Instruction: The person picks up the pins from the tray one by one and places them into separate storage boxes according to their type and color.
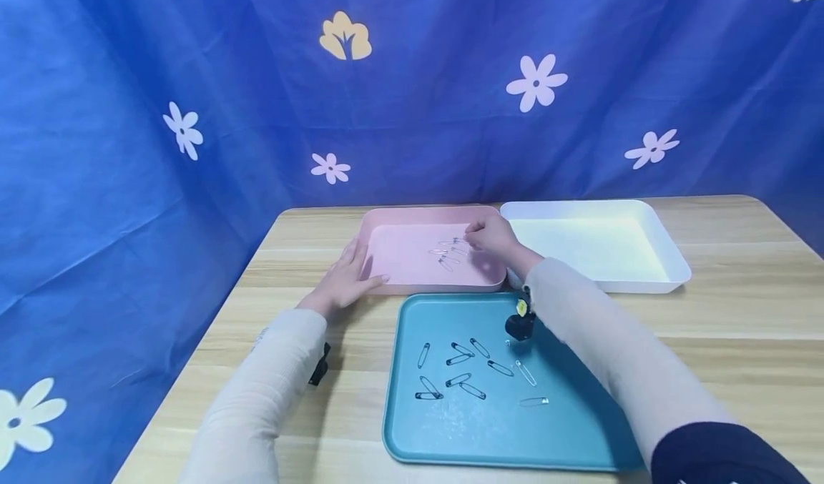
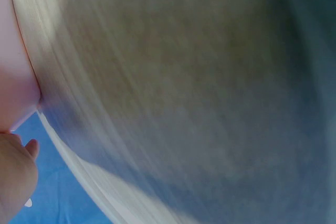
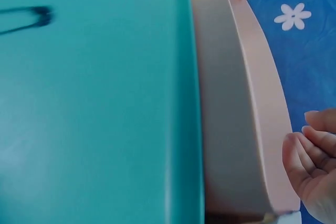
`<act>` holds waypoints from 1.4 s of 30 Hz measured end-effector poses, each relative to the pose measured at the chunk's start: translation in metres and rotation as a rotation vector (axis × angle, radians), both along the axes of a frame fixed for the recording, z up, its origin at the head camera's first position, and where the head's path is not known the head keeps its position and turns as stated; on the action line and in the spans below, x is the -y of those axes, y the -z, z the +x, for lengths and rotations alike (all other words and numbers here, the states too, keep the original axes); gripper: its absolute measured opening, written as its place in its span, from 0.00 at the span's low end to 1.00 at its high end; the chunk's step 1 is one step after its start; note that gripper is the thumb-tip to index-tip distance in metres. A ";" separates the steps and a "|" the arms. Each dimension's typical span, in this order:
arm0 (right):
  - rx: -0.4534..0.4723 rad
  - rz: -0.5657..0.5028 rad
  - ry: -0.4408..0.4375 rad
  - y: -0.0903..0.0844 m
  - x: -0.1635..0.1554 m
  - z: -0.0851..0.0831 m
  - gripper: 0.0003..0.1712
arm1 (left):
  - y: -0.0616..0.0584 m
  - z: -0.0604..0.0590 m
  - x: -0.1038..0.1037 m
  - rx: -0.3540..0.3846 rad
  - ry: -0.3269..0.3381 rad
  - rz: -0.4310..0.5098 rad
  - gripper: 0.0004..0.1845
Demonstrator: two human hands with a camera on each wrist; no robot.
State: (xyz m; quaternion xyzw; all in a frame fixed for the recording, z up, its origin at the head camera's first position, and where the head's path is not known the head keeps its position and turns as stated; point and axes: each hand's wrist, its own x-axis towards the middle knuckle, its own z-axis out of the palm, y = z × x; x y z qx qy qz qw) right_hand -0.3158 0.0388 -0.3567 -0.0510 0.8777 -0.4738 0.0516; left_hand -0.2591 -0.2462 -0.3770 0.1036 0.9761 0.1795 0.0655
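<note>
Head view: the right hand [image 1: 492,237] reaches into the pink tray [image 1: 412,284], fingers gathered above the silver safety pins [image 1: 447,252]; whether they pinch one cannot be told. The left hand [image 1: 344,278] rests flat against the pink tray's left edge, fingers straight and together. Dark safety pins [image 1: 460,373] lie in the teal tray [image 1: 450,448], nearer on the desk [image 1: 740,327]; a white tray [image 1: 669,269] stands to the right.

Left wrist view: blurred; the left hand shows only as a fingertip.

Right wrist view: right fingers [image 3: 310,156] curled loosely beside the pink tray rim.

Pins [image 1: 447,254] in tray [image 1: 399,216] behind another tray [image 1: 412,441]
</note>
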 end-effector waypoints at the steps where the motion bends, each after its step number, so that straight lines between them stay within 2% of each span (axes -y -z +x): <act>1: 0.018 -0.012 -0.011 -0.001 -0.003 0.003 0.09 | 0.000 0.000 0.001 0.000 -0.003 0.000 0.50; 6: 0.091 -0.040 -0.046 -0.003 -0.019 0.018 0.11 | 0.000 0.000 0.001 -0.006 0.003 0.003 0.50; 14: 0.083 -0.015 -0.142 -0.006 -0.045 0.048 0.13 | 0.003 0.001 0.004 -0.013 0.008 -0.009 0.51; 21: 0.150 -0.128 -0.232 0.002 -0.055 0.077 0.12 | 0.004 0.001 0.003 -0.007 0.009 -0.010 0.49; 28: 0.179 -0.105 -0.320 0.006 -0.065 0.107 0.12 | 0.005 0.001 0.001 0.002 0.007 -0.015 0.50; 37: 0.156 -0.067 -0.343 0.006 -0.082 0.135 0.15 | 0.003 0.000 0.000 -0.006 0.015 -0.018 0.49; 42: 0.136 -0.085 -0.344 0.011 -0.086 0.150 0.13 | 0.000 0.001 0.000 -0.003 0.013 -0.013 0.50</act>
